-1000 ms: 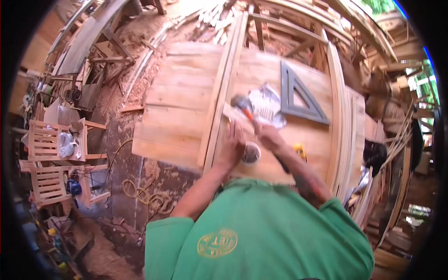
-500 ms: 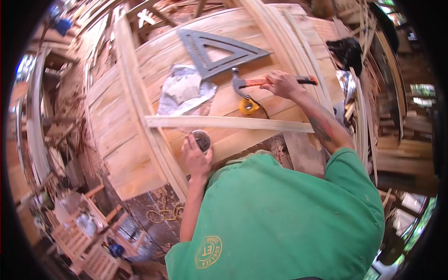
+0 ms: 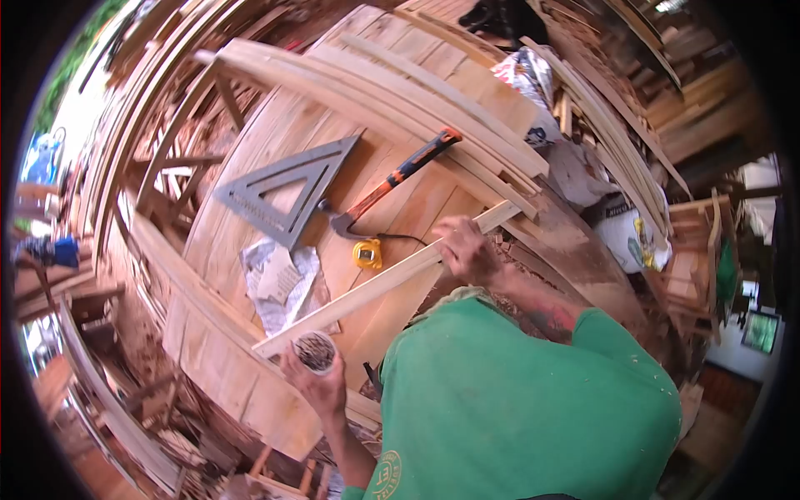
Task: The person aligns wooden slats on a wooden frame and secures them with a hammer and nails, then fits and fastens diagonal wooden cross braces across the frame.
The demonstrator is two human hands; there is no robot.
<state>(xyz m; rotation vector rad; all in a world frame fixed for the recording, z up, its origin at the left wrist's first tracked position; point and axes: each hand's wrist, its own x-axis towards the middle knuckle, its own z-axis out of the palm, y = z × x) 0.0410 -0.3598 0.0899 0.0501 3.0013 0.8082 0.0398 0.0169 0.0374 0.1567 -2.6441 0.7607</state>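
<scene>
My left hand (image 3: 321, 385) is wrapped round a small white cup (image 3: 335, 343) filled with nails (image 3: 314, 352). Just above the cup lies one end of a narrow wooden strip (image 3: 358, 302), slanting up to the right. My right hand (image 3: 468, 252) has its fingers curled over that strip toward its far end; slight blur softens them. Beyond the strip, a claw hammer (image 3: 387, 187) with an orange and black handle lies on the boards. By its head are a yellow tape measure (image 3: 367, 254) and a grey speed square (image 3: 287, 192).
A torn plastic and paper bag (image 3: 279, 279) lies on the plank surface (image 3: 221, 379). Long timbers (image 3: 400, 112) run across its far side, and another timber (image 3: 187, 279) crosses at left. Wood stacks and a plastic sack (image 3: 629, 233) are at right. A black animal (image 3: 504, 21) is at the top.
My right hand has let go of the hammer, which now rests on the boards, and has moved down to the strip. My left hand still holds the cup. The view has turned.
</scene>
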